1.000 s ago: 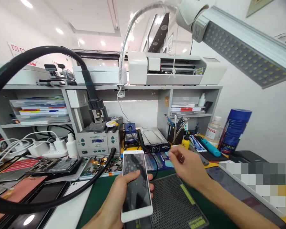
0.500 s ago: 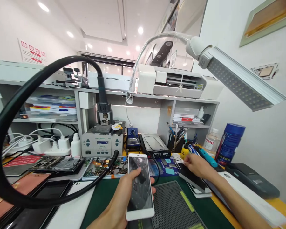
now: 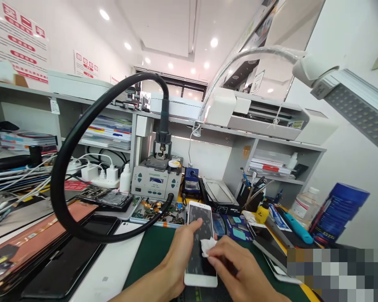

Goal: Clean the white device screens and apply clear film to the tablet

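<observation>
Far gray box (image 3: 156, 182), lettering unreadable! Near centre, my left fingers (image 3: 195, 226) grip a white rectangular smartphone (image 3: 198, 256); right fingers (image 3: 224, 251) pinch white tissue (image 3: 207, 246) over its right edge. Green mat (image 3: 159, 241) lies bare, left.

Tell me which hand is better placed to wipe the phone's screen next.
Probably the right hand: it pinches a white tissue over the phone, while the left hand is occupied holding that phone.
</observation>
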The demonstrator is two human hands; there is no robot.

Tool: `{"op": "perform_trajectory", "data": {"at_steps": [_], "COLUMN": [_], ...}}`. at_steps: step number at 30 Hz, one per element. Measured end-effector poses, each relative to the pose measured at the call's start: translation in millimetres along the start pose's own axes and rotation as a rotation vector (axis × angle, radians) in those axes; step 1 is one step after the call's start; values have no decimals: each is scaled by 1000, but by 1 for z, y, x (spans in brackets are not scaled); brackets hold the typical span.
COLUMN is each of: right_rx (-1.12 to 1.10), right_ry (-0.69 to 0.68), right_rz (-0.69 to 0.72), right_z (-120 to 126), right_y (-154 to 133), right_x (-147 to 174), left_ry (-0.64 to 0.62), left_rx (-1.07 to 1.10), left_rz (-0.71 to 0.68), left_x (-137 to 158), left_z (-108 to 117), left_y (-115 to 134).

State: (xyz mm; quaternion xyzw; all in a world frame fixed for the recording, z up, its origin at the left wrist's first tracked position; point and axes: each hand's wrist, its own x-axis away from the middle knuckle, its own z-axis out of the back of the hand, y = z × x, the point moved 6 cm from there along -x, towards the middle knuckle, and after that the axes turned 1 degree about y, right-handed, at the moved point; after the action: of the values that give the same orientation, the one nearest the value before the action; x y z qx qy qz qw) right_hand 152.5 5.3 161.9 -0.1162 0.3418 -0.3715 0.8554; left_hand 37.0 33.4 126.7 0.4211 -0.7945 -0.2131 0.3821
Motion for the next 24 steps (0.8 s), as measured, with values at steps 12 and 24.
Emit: {"op": "perform_trajectory", "data": {"at_steps": [12,24], "right_rx": [-230,-396], "right_ry": [-22,-136], "right_rz": [-360,-392], "right_z": [-5,-12], "right_y": [27,22], "right_x": [2,6], "left_ry": [-9,12], "left_rx": [86,87], "left_rz": [20,62], "left_x": [-5,-5], "left_z": [5,7], "left_y": [-4,-5]}}
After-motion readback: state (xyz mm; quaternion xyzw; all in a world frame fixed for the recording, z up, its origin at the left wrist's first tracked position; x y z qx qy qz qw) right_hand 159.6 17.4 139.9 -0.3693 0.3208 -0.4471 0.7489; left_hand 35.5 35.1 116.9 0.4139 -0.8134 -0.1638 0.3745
